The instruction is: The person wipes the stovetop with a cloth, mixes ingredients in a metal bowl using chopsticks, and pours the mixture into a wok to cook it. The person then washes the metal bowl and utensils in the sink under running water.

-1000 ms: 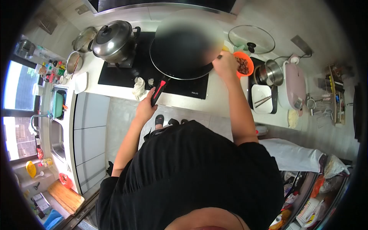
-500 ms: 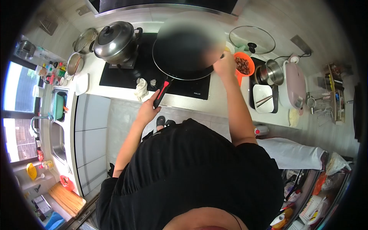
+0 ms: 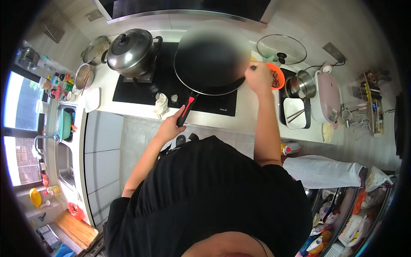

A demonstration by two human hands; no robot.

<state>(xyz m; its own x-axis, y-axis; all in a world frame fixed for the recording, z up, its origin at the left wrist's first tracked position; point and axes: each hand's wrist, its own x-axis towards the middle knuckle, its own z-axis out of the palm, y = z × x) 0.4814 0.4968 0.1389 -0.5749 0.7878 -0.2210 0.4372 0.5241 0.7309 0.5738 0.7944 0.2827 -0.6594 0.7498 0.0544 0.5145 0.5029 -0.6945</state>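
Observation:
My left hand (image 3: 170, 127) is closed around the black and red handle of a large frying pan (image 3: 201, 70), which stands over the black cooktop (image 3: 141, 95). The pan's upper part and contents are blurred. At the pan's right rim, my right hand (image 3: 258, 78) is closed, with a small dark end showing at its fingers; the rest of what it grips cannot be made out. Just beside that hand is an orange container (image 3: 279, 70) holding dark brown pieces, partly covered by the hand. A crumpled pale cloth (image 3: 161, 105) lies left of the pan handle.
A lidded steel pot (image 3: 130, 53) stands left of the pan. A glass lid (image 3: 282, 45) leans at the back right. Further right are steel bowls (image 3: 305, 82), a white dish with chopsticks (image 3: 294, 112) and a pink rice cooker (image 3: 327, 96). The sink (image 3: 65, 158) is at left.
My right hand has shifted slightly right and down, now covering more of the orange container. My left hand stays on the pan handle. The whole view has shifted a little.

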